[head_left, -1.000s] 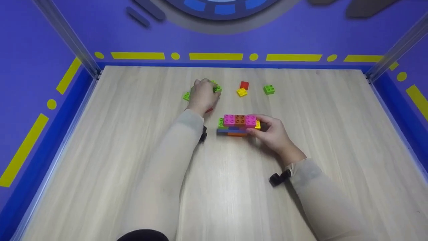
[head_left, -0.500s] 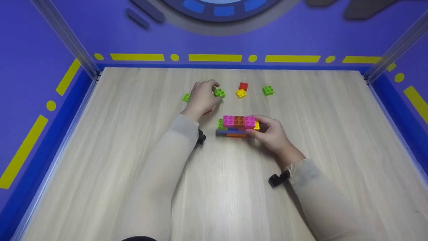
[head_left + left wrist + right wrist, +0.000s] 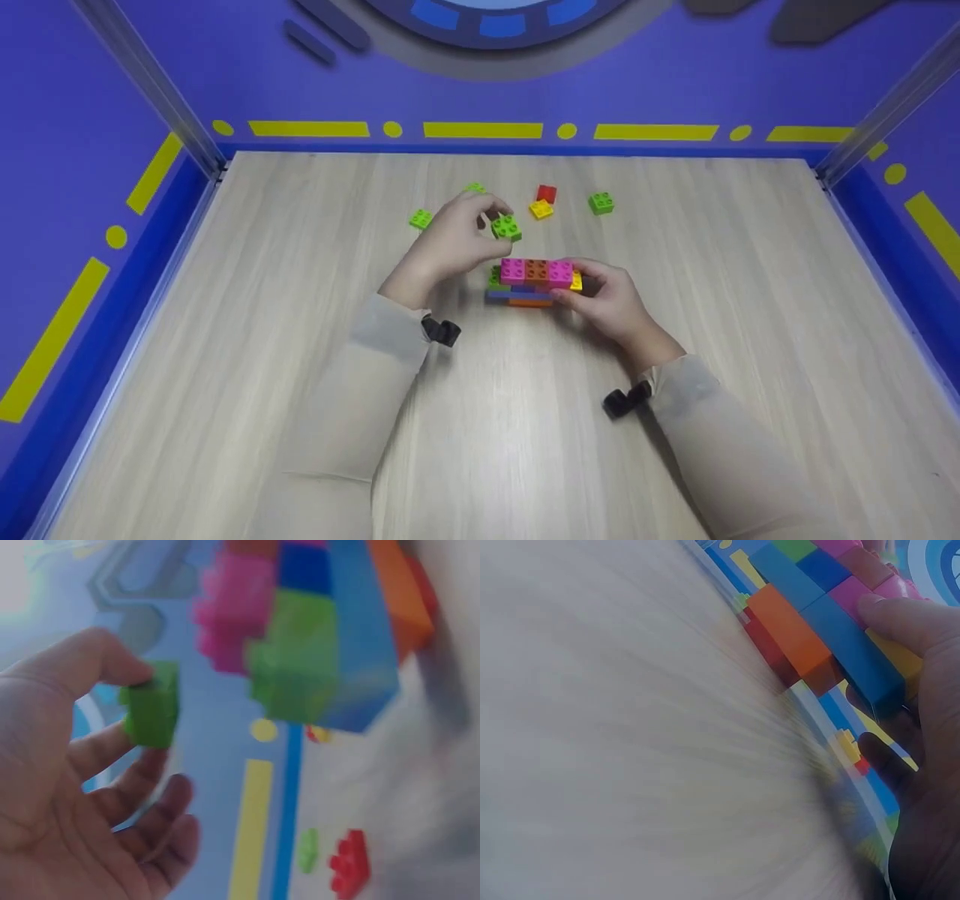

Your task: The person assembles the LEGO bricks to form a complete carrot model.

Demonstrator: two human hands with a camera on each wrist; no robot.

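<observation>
My left hand [image 3: 456, 236] pinches a green toy brick [image 3: 506, 228] between thumb and index finger. In the left wrist view that green brick [image 3: 152, 703] hangs in the air beside the stacked bricks, apart from them. My right hand [image 3: 611, 301] grips the right end of a brick assembly [image 3: 537, 271]. Pink and brown bricks top this assembly, with green, dark blue and yellow below. Under those come blue bricks [image 3: 847, 641], then an orange brick [image 3: 795, 637] and a red brick [image 3: 769, 645] at the bottom. The right thumb presses on the near face.
Loose bricks lie toward the back of the wooden table [image 3: 300, 247]: a flat green one [image 3: 421, 218], another green one [image 3: 475, 187] partly behind the left hand, a yellow one [image 3: 541, 209] against a red one [image 3: 547, 193], and a green one [image 3: 601, 202]. Blue walls surround the table.
My left hand has lifted the green brick from the back group and brought it nearer, toward the assembly. The right hand and assembly have stayed in place.
</observation>
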